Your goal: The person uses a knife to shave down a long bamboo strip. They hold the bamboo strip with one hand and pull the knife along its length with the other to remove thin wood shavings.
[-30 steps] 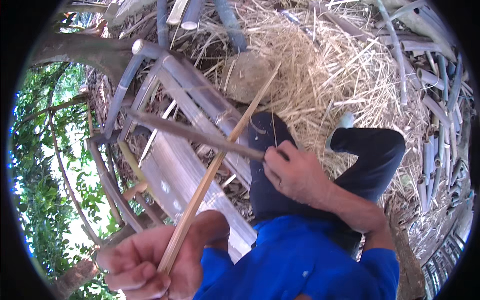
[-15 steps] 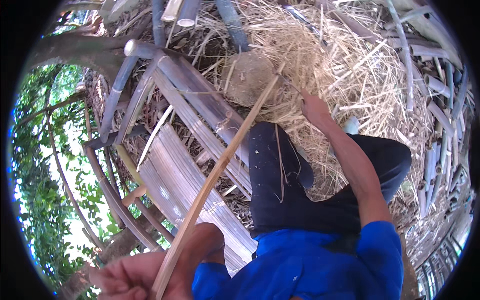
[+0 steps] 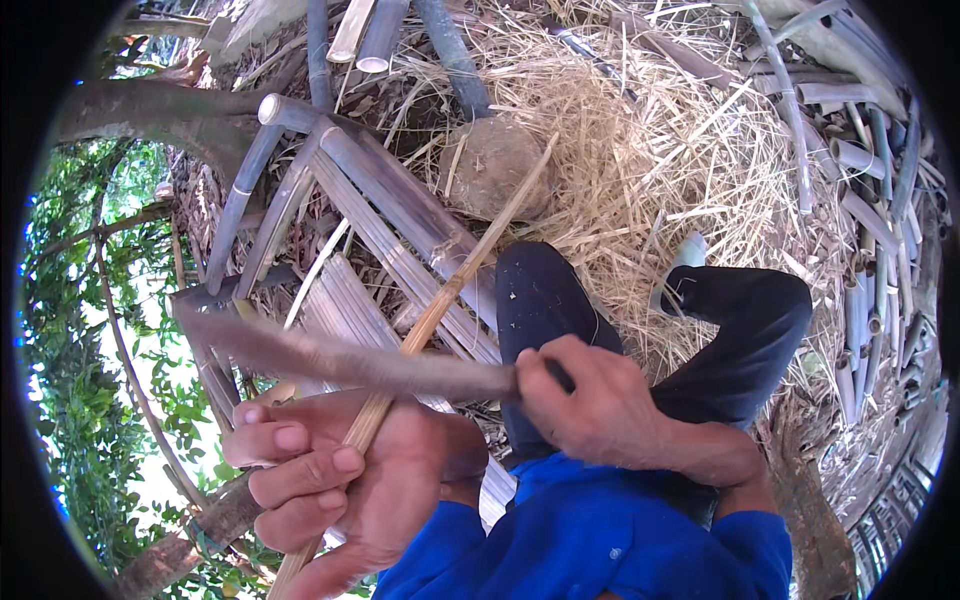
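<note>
My left hand [image 3: 400, 480] is at the lower left, palm up, with its fingers curled round a long split bamboo strip [image 3: 480, 255]. The strip slants up and right, its far tip in front of a round stump. In my right hand [image 3: 590, 405], in front of my body, is a machete [image 3: 400, 368], gripped by its dark handle. Its long blade, smeared by motion, points left and crosses over the strip just above my left fingers. Whether blade and strip touch, I cannot tell.
Bamboo slats and poles [image 3: 385, 185] form a bench at my left. Ahead stands the stump [image 3: 500, 170], with pale shavings [image 3: 640, 130] spread beyond and right of it. Cut bamboo pieces [image 3: 860, 290] line the right side. My bent legs [image 3: 545, 300] are in front.
My right hand has swung the machete from the strip's far end back toward me and leftward. The left hand has moved up and right, and its fingers now show clearly.
</note>
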A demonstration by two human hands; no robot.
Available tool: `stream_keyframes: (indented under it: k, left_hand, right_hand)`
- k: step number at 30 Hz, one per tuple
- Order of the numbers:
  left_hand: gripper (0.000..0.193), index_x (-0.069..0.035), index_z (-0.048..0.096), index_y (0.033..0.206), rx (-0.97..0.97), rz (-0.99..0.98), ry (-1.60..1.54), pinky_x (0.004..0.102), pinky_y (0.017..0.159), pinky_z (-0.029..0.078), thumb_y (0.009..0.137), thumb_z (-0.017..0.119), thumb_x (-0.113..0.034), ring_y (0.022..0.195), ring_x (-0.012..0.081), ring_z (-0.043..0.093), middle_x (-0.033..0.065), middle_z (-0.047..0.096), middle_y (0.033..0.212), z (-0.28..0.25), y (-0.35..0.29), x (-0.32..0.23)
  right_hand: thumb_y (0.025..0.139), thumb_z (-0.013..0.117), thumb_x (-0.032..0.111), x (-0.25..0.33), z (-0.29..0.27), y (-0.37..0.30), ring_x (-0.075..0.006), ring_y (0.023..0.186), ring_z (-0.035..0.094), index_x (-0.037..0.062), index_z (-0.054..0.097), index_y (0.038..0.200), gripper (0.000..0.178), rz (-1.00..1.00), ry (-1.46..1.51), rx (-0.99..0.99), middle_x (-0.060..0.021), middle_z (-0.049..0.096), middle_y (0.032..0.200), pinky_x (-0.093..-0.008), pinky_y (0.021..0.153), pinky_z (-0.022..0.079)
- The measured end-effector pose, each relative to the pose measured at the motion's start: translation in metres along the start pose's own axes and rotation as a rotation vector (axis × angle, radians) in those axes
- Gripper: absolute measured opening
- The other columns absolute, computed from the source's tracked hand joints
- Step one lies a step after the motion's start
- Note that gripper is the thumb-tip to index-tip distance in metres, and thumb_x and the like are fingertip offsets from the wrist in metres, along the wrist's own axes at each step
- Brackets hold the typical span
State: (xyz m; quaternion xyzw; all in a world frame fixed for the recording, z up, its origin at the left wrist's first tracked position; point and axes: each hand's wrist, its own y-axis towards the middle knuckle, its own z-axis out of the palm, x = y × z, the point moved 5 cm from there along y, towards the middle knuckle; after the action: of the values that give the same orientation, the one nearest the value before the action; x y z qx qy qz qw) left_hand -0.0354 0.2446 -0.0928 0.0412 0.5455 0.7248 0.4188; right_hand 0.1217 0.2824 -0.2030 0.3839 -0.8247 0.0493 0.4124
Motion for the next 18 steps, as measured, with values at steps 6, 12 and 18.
stream_keyframes:
  k: [6,12,18]
  left_hand:
    - [0.059,-0.016,0.039,0.066,0.061,-0.018,-0.075,0.0397,0.083,0.036,0.105,0.032,-0.059,0.068,0.0188,0.037,0.0010,0.029,0.052,-0.002,-0.004,0.001]
    - [0.058,-0.016,0.041,0.066,-0.078,0.059,-0.034,0.0414,0.087,0.035,0.105,0.032,-0.058,0.074,0.0213,0.044,0.0011,0.036,0.060,-0.003,-0.016,0.007]
    - [0.062,-0.015,0.045,0.064,0.025,-0.003,-0.024,0.0422,0.090,0.036,0.104,0.032,-0.061,0.081,0.0237,0.047,0.0026,0.041,0.067,-0.014,0.000,0.020]
  right_hand:
    - [0.090,0.060,0.012,-0.037,0.019,0.010,-0.0331,0.062,0.065,0.0062,0.057,0.104,0.016,0.023,0.018,-0.048,-0.0130,0.055,0.081,-0.0424,0.048,0.055]
    - [0.089,0.065,0.013,-0.049,0.019,0.010,-0.0307,0.062,0.066,0.0077,0.057,0.104,0.018,0.114,-0.085,0.056,-0.0135,0.054,0.081,-0.0426,0.047,0.053]
    - [0.091,0.062,0.017,-0.014,0.016,0.009,-0.0372,0.063,0.066,0.0084,0.057,0.105,0.018,-0.071,0.045,0.076,-0.0155,0.057,0.083,-0.0452,0.049,0.054]
